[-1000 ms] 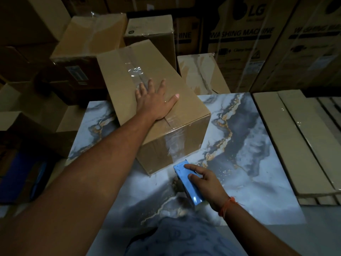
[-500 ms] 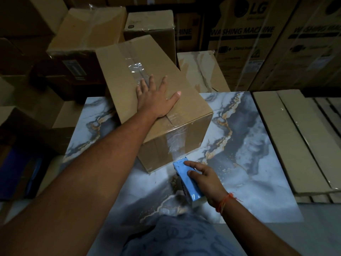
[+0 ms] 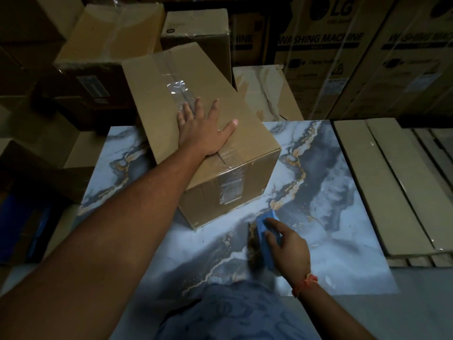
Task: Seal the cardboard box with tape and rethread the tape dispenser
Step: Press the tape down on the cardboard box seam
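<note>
A brown cardboard box [image 3: 171,77] lies on the marble-patterned table [image 3: 331,192], its flaps closed. Clear tape [image 3: 176,87] runs along the top seam and down the near side. My left hand [image 3: 203,128] rests flat on the box top with its fingers spread, over the seam. The blue tape dispenser [image 3: 263,231] stands on the table just in front of the box's near corner. My right hand [image 3: 286,244] grips it from the right side. The tape roll is a dark blur to the dispenser's left.
Stacked cardboard boxes [image 3: 110,40] crowd the far left. Large washing machine cartons [image 3: 331,57] stand behind the table. Flat cardboard sheets [image 3: 382,187] lie along the table's right edge. A blue object [image 3: 14,229] sits low at the left.
My right hand and the dispenser have shifted slightly away from the box's taped side, toward me. My left hand stays flat on the box top.
</note>
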### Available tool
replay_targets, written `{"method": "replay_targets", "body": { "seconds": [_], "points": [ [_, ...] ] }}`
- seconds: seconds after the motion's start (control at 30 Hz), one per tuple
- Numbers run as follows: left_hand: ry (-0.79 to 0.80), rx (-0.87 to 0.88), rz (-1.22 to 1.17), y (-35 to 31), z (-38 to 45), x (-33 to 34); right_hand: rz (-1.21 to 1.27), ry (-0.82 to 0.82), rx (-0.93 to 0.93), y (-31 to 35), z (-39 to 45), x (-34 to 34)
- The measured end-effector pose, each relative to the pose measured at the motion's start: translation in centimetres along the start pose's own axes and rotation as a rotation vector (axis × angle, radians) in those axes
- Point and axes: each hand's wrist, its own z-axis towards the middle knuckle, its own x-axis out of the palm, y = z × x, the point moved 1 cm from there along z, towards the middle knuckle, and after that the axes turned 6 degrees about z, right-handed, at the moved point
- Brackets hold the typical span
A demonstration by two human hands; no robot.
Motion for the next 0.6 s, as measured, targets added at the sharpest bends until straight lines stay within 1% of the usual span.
{"method": "replay_targets", "body": {
  "seconds": [0.07,0.13,0.3,0.47,0.53,0.6],
  "points": [
    [0.000,0.001,0.002,0.0,0.1,0.0,-0.167,-0.048,-0.091,-0.3,0.3,-0.2],
    [0.001,0.004,0.006,0.0,0.1,0.0,-0.268,-0.055,-0.127,-0.6,0.9,-0.2],
    [0.012,-0.002,0.012,-0.1,0.0,-0.1,-0.407,0.036,-0.091,-1.2,2.9,-0.1],
    [0.019,-0.002,0.018,0.0,0.0,-0.2,-0.500,0.036,-0.093,-2.8,3.8,1.3],
    [0.025,0.000,0.010,-0.1,-0.1,-0.4,-0.542,0.013,-0.103,-3.8,3.3,2.2],
    [0.034,-0.001,0.006,-0.1,-0.1,-0.5,-0.601,-0.063,-0.063,-3.9,2.4,2.4]
  ]
}}
